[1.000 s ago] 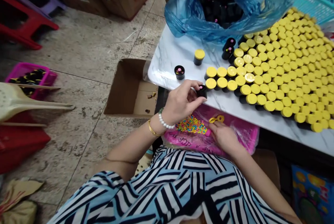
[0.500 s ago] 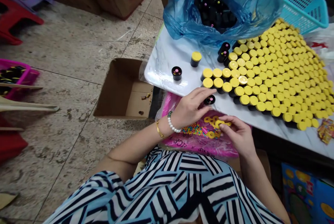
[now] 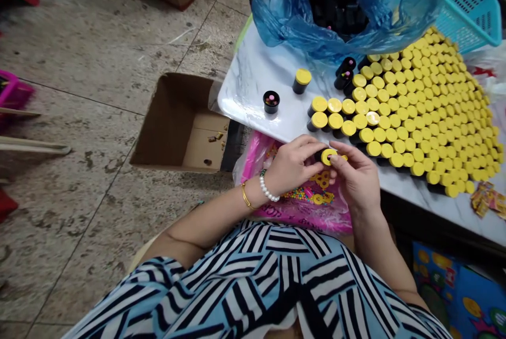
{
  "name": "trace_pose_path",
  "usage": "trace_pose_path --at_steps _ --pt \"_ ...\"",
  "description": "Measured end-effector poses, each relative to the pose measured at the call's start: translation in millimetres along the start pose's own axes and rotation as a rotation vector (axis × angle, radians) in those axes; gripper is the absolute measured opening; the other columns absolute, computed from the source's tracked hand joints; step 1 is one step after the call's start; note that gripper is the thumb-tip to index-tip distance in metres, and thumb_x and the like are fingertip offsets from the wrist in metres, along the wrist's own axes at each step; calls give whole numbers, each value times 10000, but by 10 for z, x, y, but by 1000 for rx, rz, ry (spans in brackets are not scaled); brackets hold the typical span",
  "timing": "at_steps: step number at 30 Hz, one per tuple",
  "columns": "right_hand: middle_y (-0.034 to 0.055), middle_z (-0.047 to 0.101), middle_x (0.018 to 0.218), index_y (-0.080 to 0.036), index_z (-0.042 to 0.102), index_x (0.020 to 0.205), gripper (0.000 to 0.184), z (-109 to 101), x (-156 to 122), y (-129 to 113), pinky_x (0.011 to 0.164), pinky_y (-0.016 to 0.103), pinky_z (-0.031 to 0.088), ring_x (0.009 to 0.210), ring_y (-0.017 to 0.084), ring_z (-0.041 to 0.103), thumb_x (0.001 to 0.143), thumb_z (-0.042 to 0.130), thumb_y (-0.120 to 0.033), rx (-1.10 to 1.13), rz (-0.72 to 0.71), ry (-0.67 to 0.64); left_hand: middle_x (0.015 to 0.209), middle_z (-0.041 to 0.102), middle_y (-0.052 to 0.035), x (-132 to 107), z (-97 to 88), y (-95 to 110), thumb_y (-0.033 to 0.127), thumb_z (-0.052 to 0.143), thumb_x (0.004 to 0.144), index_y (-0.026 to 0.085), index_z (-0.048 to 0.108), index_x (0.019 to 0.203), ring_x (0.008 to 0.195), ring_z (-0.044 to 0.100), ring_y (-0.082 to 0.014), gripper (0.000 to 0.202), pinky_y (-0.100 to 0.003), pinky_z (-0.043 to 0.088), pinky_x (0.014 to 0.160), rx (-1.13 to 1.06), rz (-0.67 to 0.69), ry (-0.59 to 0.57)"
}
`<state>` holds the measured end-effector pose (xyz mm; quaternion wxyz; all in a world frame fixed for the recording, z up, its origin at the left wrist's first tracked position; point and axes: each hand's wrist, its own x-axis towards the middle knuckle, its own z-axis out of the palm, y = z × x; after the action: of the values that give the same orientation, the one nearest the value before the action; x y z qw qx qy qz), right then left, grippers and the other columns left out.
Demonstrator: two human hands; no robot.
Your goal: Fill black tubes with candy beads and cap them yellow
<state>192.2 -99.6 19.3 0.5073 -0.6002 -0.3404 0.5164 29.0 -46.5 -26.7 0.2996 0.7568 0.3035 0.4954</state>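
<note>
Yellow ringed piece (image 3: 327,158) at a black cup's (image 3: 318,155) end

The cup is held over the pink tray (image 3: 250,160), by the near edge of the marbled surface (image 3: 251,78). The left hand (image 3: 293,166) curls its fingers and thumb around it; the right hand (image 3: 358,176) pinches the yellow ringed piece between thumb and fingers. Small colored beads (image 3: 294,195) lie in the tray. Beyond stand an uncapped cup (image 3: 271,106) and, to the right, packed yellow-topped cups (image 3: 419,117); behind, a blue plastic bag (image 3: 271,15) holds more black cups.

Two hands (image 3: 290,166); one blue bag (image 3: 279,17); over hundred yellow-capped cups (image 3: 399,147)
</note>
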Motion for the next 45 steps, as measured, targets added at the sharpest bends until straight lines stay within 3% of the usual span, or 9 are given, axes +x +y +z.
trace_pose_path --at_steps 12,17,22,25,31,35,39,42,45 --pt "-102 551 554 -214 638 946 257 94 55 -21 411 194 456 396 66 497 834 816 -363 20 84 -27 1159 738 -137 -16 -82 -19 110 698 896 124 720 1196 1068 722 -199 302 -343 616 957 -83 -45 -50" --pt "-115 526 515 -232 579 926 232 127 47 -47 417 180 418 392 70 510 890 773 -354 9 83 -60 815 766 -46 4 -28 138 329 705 938 148 708 1193 566 684 -101 313 -179 540 497 -526 -502 -99" --pt "-139 488 496 -266 526 958 266 152 38 16 415 188 413 372 74 469 918 742 -415 -22 27 -52 586 690 9 36 112 169 427 651 984 159 687 1030 480 677 -122 275 -185 544 449 -834 -725 -17" --pt "-139 507 519 -280 517 1023 313 131 28 98 436 198 430 390 81 479 902 748 -452 -29 21 -47 634 718 -2 8 95 133 436 640 989 171 693 1118 514 698 -132 299 -205 578 483 -888 -675 -70" --pt "-64 619 686 -253 622 1088 239 34 -141 192 558 227 506 533 89 549 945 680 -436 49 -48 -10 1170 761 -119 -112 -11 39 347 756 909 171 686 1291 756 744 -124 427 -218 621 664 -572 -393 -118" --pt "-14 644 808 -210 698 1048 236 -74 -173 121 545 247 519 584 93 558 933 653 -411 150 -2 -25 1195 761 -116 -114 -25 -6 341 704 949 168 721 1233 962 759 -172 332 -275 632 834 -343 -202 -85" --pt "-85 540 600 -208 659 916 263 -122 9 -3 429 205 409 432 58 409 822 806 -406 135 98 -132 1243 744 -129 -106 -29 -34 312 653 991 159 666 1298 1167 716 -206 343 -357 584 1046 -176 -10 -76" --pt "-112 496 554 -233 562 899 327 -47 106 -84 407 194 347 411 63 385 828 817 -424 -7 152 -217 1239 734 -141 -113 -24 -31 288 645 997 133 631 1315 1170 706 -205 354 -350 583 1046 -126 49 -88" --pt "-101 485 628 -240 491 898 330 78 101 -112 462 188 341 492 63 411 880 767 -420 -257 0 -132 1235 722 -150 -98 -10 -10 251 628 1002 108 609 1313 1172 694 -207 342 -348 578 1048 -81 45 -82"
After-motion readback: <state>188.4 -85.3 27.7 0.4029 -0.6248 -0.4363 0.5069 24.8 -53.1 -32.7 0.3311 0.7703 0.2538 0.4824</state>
